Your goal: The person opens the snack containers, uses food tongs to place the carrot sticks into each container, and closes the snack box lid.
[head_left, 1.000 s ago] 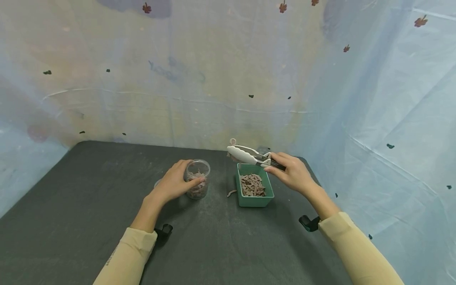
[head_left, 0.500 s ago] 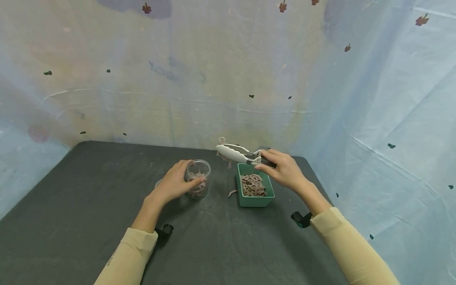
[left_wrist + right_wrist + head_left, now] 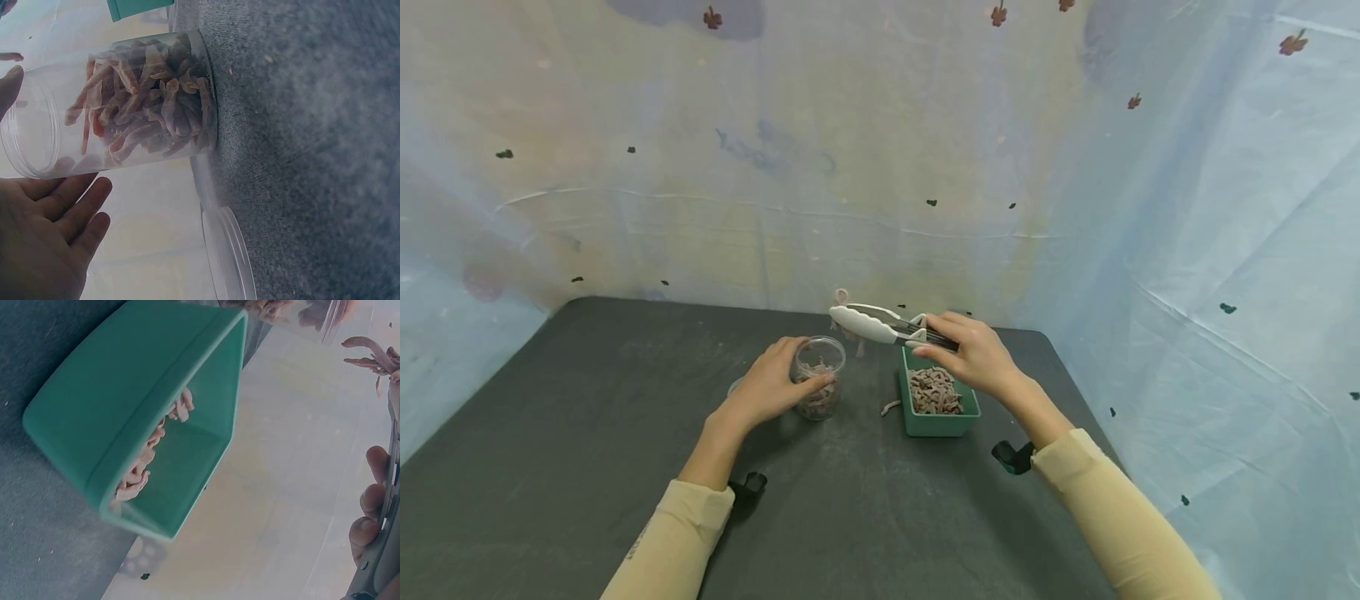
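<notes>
My left hand [image 3: 771, 386] grips a clear plastic jar [image 3: 81, 125] round its upper part, thumb on the near side. The jar stands upright on the dark table, its mouth uncovered, partly filled with brownish-pink strips [image 3: 150, 100]. In my right hand [image 3: 966, 354] are white-headed tongs [image 3: 865, 323], squeezed together on a small bunch of the same strips [image 3: 381, 362]. Those tong heads hang above and just right of the jar's mouth. Below the right hand sits a green rectangular tub [image 3: 112, 394] holding more strips [image 3: 935, 390].
A clear round lid [image 3: 228, 256] lies left of the jar, mostly hidden by my left hand in the head view. One loose strip [image 3: 891, 407] rests on the dark table [image 3: 850, 517] beside the tub. A plastic sheet [image 3: 880, 150] hangs behind the table.
My right hand has carried the tongs and their bunch of strips leftward, from above the tub toward the jar. The left hand and the jar have stayed in place.
</notes>
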A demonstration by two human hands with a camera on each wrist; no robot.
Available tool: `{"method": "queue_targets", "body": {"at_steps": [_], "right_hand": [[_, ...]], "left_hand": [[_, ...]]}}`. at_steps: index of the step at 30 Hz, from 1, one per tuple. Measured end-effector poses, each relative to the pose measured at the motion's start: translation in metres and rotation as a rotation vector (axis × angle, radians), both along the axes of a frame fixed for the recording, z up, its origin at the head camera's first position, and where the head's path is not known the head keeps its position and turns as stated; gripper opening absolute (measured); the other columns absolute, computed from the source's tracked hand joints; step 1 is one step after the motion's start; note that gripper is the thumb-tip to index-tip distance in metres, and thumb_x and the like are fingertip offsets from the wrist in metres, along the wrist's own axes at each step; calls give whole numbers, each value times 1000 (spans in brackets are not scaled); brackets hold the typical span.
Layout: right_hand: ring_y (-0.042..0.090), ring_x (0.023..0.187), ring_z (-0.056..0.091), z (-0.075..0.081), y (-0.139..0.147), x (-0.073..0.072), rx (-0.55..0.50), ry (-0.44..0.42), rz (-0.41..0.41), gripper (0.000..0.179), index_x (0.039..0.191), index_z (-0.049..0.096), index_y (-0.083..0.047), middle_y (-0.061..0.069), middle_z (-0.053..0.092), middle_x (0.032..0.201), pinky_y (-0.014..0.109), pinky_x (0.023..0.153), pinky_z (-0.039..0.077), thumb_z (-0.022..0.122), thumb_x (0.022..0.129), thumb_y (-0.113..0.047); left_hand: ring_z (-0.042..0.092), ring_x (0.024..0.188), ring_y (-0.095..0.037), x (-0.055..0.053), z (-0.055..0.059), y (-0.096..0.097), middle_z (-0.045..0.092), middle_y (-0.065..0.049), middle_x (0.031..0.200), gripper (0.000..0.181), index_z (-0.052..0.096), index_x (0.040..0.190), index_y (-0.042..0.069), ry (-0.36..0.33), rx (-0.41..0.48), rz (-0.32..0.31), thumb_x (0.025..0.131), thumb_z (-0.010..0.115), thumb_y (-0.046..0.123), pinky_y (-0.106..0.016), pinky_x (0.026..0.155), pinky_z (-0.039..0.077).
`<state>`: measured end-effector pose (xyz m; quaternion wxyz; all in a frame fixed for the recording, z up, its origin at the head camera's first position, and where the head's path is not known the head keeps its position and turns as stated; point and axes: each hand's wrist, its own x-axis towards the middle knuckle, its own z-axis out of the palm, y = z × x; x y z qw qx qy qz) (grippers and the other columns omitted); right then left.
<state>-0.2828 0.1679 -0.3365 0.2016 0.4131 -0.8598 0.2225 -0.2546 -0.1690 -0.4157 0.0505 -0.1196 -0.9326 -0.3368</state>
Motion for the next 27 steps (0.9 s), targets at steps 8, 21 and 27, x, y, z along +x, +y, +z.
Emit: {"method": "queue_targets", "body": {"at_steps": [8,21,27], "right_hand": [[25,89,67,-2,-15,-2,10,-20,7,57,141,64,0,15,70,127,42,72,54,82,92,-22],[25,87,68,-8,-33,-4,21,-26,-4,58,143,63,-1,14,69,123,43,74,58,80,94,-26],[23,85,67,-16,-34,-4,68,-38,-28,57,143,62,-1,13,69,121,42,72,57,77,96,-29]], "left_hand": [[37,147,-46,0,-1,1,36,-22,161,93,35,160,6,-3,6,0,95,66,65,-69,112,37],[39,145,-47,0,-1,1,37,-24,160,93,38,159,5,7,5,11,94,67,65,-68,112,38],[39,145,-47,1,-1,0,38,-24,160,93,39,158,4,5,8,8,94,66,66,-69,111,38]]}}
